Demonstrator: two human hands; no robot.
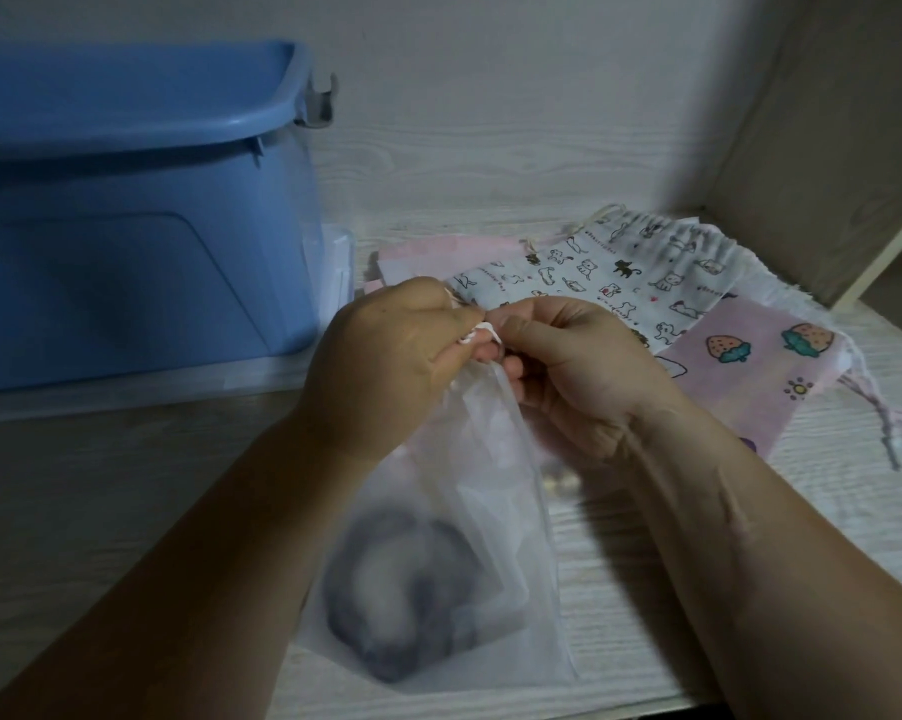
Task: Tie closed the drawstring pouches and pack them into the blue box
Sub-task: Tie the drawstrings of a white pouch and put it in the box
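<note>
At the gathered mouth of the sheer white pouch (469,537), the left grip (386,350) and the right grip (568,366) are each pinching the white drawstring (477,335). Both are clamped on the cord with curled fingers, the two sets of fingertips nearly meeting.

Likely hazards: the thin cord may be slipping between the pads, so a loop could be escaping before any knot is cinching. The fingers are hiding the crossing, so whether a knot is forming cannot be told. An uneven pull may be catching the sheer fabric in the knot or leaving the mouth gaping around the dark soft item (402,589) inside.

Pose: both forearms are converging from the near edge, with the wrists raised off the table (646,563) and the backs of the hands facing up. The grips are lifting the pouch neck while its body is lying flat between the forearms.

Beyond the right grip, a cat-print pouch (620,267) and a pink strawberry pouch (760,366) are lying overlapped, cords trailing. The blue box (126,226) is standing to the left, lid apparently in place, so packing is probably requiring a freed hand.
</note>
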